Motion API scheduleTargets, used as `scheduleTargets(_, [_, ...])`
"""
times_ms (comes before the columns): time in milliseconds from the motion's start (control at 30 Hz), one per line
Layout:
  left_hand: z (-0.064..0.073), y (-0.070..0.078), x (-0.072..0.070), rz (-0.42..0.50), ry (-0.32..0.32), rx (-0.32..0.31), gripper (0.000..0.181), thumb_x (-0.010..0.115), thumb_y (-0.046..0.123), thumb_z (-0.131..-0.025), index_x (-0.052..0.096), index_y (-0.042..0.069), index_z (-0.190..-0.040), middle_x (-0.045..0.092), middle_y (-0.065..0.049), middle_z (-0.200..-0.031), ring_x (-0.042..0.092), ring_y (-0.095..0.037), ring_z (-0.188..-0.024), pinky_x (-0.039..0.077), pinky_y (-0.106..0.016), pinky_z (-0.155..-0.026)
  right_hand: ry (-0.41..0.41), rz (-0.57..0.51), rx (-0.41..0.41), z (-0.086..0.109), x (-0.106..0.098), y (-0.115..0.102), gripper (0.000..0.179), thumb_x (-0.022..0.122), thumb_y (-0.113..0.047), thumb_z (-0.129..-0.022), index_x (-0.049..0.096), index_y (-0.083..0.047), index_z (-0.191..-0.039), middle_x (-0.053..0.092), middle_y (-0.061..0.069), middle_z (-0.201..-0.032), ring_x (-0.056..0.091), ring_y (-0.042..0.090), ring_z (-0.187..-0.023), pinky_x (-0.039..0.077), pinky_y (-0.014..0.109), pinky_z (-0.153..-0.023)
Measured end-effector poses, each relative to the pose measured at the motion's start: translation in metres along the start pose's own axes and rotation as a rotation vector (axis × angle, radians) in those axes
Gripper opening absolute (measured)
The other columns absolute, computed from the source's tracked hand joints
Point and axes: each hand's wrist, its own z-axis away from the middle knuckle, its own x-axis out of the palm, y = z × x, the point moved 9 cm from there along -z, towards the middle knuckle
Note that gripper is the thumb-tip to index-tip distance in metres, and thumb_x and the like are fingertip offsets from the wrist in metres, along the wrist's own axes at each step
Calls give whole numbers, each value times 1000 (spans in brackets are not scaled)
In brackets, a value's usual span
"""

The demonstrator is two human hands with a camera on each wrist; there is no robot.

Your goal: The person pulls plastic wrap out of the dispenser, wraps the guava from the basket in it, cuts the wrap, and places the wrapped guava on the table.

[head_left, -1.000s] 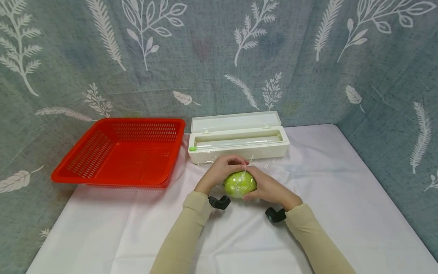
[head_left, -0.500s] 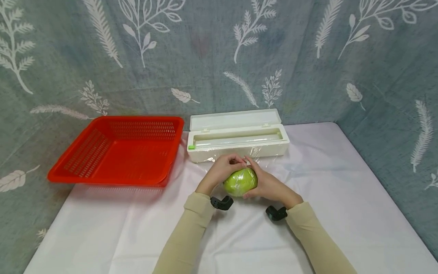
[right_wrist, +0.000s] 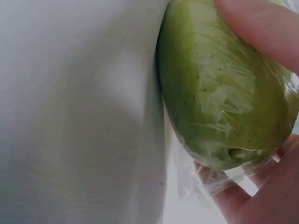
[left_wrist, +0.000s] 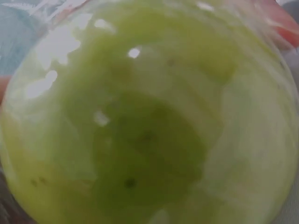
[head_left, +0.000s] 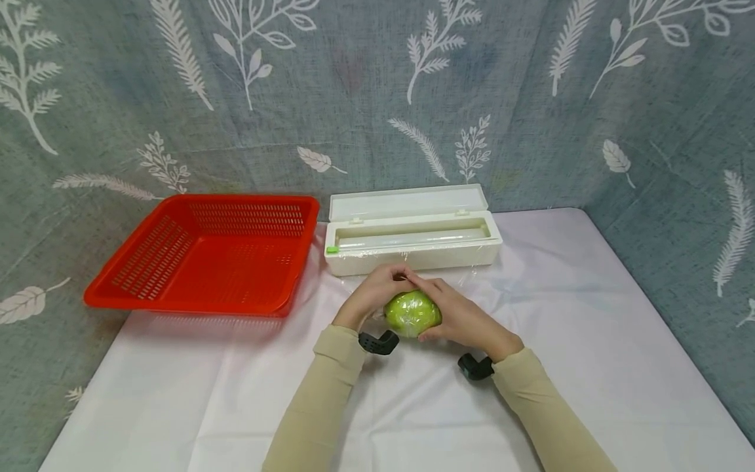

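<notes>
A green mango [head_left: 411,314] wrapped in shiny cling film [right_wrist: 233,79] sits low over the white cloth between both hands. My right hand [head_left: 463,319] grips it from the right, thumb on the near side and fingers over the top. My left hand [head_left: 377,290] is curled at the mango's upper left and pinches the film there; its fingertips meet those of the right hand. Loose crumpled film gathers at one end of the mango in the right wrist view. Filling the left wrist view, the mango [left_wrist: 149,121] hides most of the left fingers.
Behind the hands stands a white cling film dispenser [head_left: 413,257], lid raised, with a roll [head_left: 413,240] inside. A red perforated basket [head_left: 218,305] is at the back left. A patterned curtain [head_left: 366,85] borders the cloth-covered table [head_left: 590,367] at the back.
My right fingers have come over the mango's top to meet the left fingertips; half a second ago they stood raised and apart. The mango stays in nearly the same place.
</notes>
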Motion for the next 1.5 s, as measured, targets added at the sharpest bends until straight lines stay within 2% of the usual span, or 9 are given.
scheduleTargets(167, [-2, -4, -5, 37, 32, -24, 12, 62, 22, -82, 67, 19, -93, 62, 3, -97, 53, -16, -93, 44, -32, -79, -19, 9, -6, 1, 0, -2, 101, 77, -34, -64, 14, -36, -142, 38, 2, -122, 43, 14, -108, 40, 37, -87])
scheduleTargets(367, [-5, -7, -9, 0, 80, -31, 18, 66, 35, -79, 69, 22, -91, 63, 6, -94, 55, -12, -92, 44, -30, -79, -32, -22, -21, 1, 2, -3, 93, 75, -34, -66, 19, -37, -141, 36, 0, -125, 42, 14, -110, 39, 37, -89])
scheduleTargets(500, [-8, -11, -9, 31, 91, -61, 22, 67, 37, -77, 69, 20, -91, 64, 5, -92, 56, -12, -90, 45, -29, -78, -22, -46, -28, 1, 3, 0, 90, 74, -37, -67, 23, -34, -140, 36, 0, -127, 42, 15, -111, 39, 38, -89])
scheduleTargets(733, [-13, -16, -8, 117, 116, -47, 22, 67, 30, -79, 66, 15, -95, 66, 1, -90, 60, -13, -87, 46, -29, -78, -31, -131, 51, 0, 7, 13, 88, 75, -41, -66, 24, -37, -138, 33, -2, -131, 42, 16, -111, 38, 40, -87])
scheduleTargets(900, [-14, -24, -11, 190, 166, -70, 22, 68, 28, -78, 67, 13, -95, 67, 0, -89, 61, -14, -86, 44, -31, -80, -34, -160, 98, -4, 8, 16, 91, 77, -39, -64, 25, -33, -138, 34, -3, -133, 39, 16, -115, 36, 42, -91])
scheduleTargets(1000, [-14, -25, -11, 195, 200, -84, 21, 68, 31, -78, 68, 16, -92, 67, 3, -88, 60, -13, -87, 43, -31, -81, -38, -150, 118, -5, 8, 17, 92, 78, -39, -63, 26, -30, -138, 35, -3, -133, 39, 16, -116, 35, 41, -91])
scheduleTargets(1200, [-11, -19, -12, 140, 236, -39, 26, 65, 40, -78, 68, 19, -93, 66, 5, -90, 57, -11, -90, 41, -31, -84, -36, -107, 119, -7, 6, 13, 94, 80, -37, -62, 27, -24, -138, 37, -1, -131, 40, 15, -114, 36, 39, -92])
scheduleTargets(1400, [-10, -14, -12, 27, 234, 5, 23, 62, 39, -81, 68, 20, -93, 65, 8, -89, 57, -9, -88, 41, -31, -83, -44, -130, 134, -7, 7, 13, 94, 80, -36, -62, 27, -22, -138, 35, 0, -132, 38, 16, -115, 34, 39, -93])
scheduleTargets(1500, [-9, -13, -11, 12, 218, 22, 22, 60, 39, -83, 67, 21, -94, 64, 8, -90, 57, -9, -88, 42, -30, -83, -48, -145, 144, -6, 7, 12, 95, 80, -36, -61, 27, -20, -138, 35, 1, -133, 38, 16, -115, 34, 39, -94])
